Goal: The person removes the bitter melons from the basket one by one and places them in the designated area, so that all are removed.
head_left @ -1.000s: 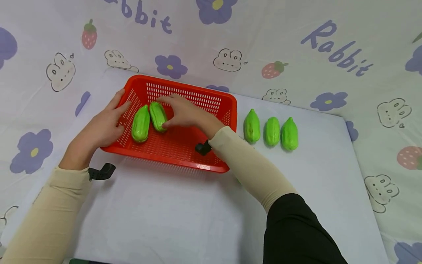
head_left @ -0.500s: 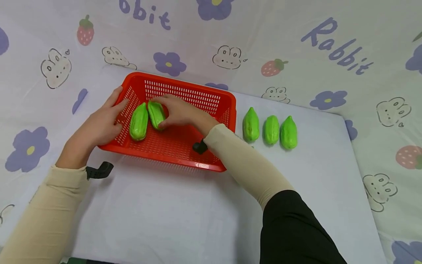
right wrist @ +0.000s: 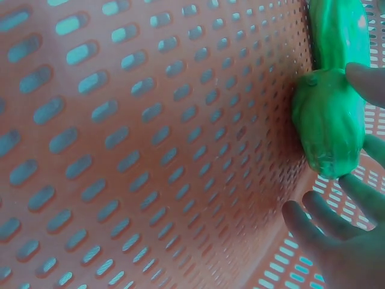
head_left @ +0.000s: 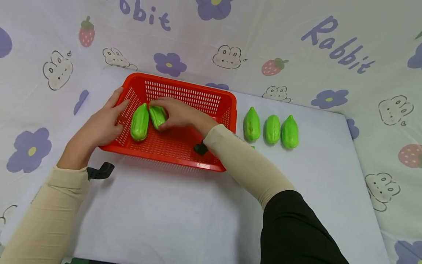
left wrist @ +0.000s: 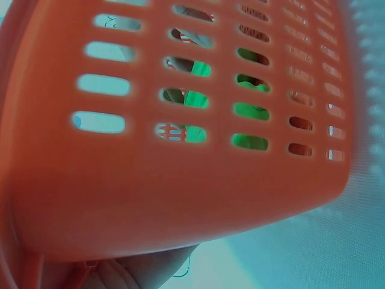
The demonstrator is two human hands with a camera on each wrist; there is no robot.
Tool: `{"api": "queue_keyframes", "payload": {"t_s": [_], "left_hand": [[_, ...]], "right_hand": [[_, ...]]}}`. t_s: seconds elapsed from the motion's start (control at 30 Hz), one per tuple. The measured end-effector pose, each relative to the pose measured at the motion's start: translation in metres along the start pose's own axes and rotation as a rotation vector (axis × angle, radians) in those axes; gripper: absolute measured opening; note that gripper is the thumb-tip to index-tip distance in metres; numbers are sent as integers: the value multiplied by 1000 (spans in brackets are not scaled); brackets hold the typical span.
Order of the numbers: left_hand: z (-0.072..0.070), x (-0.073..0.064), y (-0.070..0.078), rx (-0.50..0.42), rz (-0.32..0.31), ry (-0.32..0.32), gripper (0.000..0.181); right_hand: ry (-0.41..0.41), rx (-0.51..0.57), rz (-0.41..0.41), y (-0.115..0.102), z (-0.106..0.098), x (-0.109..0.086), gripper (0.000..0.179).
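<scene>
A red plastic basket [head_left: 171,160] with slotted walls stands on the white desk [head_left: 158,220]; inside it, toward its left end, are two green ridged vegetables, just beside each other. The right hand [head_left: 178,113] reaches into the basket and grips the nearer vegetable [head_left: 156,116] between thumb and fingers, the thumb at one end of it and fingers at the other; in the right wrist view two fingers of this hand are spread away from the vegetable. The other vegetable [head_left: 140,123] lies to the left of it, near the left wall, and is touched by neither of the hands. The left hand [head_left: 100,124] holds the left rim of the basket, with fingertips over the edge; in the left wrist view the slots show green through the wall, and only a small part of this hand is visible below.

To the right of the basket, three more vegetables [head_left: 272,130] lie in a row on the desk, apart from the basket; near them, a small green tip [head_left: 253,147] shows beside the right sleeve [head_left: 250,165], the rest being hidden. Behind the desk hangs a pale cloth [head_left: 250,29] with rabbits, flowers and strawberries.
</scene>
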State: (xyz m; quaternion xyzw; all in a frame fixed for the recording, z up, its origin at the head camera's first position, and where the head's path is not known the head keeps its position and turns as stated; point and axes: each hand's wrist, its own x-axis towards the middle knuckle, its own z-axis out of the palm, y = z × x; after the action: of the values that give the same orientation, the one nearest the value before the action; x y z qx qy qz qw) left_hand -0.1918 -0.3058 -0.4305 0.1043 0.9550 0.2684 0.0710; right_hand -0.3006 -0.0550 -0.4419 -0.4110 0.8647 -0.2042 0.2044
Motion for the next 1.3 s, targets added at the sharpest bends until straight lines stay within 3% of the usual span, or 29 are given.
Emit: {"api": "queue_keyframes", "payload": {"t_s": [0.53,0.87,1.3], "left_hand": [[1,1,0,-9,-17,-3,82],[3,1,0,-14,-11,11,82],[3,1,-1,-19,-11,6,81]], "right_hand": [[0,35,59,-3,2,-4,78],[13,76,9,0,1,0,76],[-30,0,50,-1,2,2,84]]}}
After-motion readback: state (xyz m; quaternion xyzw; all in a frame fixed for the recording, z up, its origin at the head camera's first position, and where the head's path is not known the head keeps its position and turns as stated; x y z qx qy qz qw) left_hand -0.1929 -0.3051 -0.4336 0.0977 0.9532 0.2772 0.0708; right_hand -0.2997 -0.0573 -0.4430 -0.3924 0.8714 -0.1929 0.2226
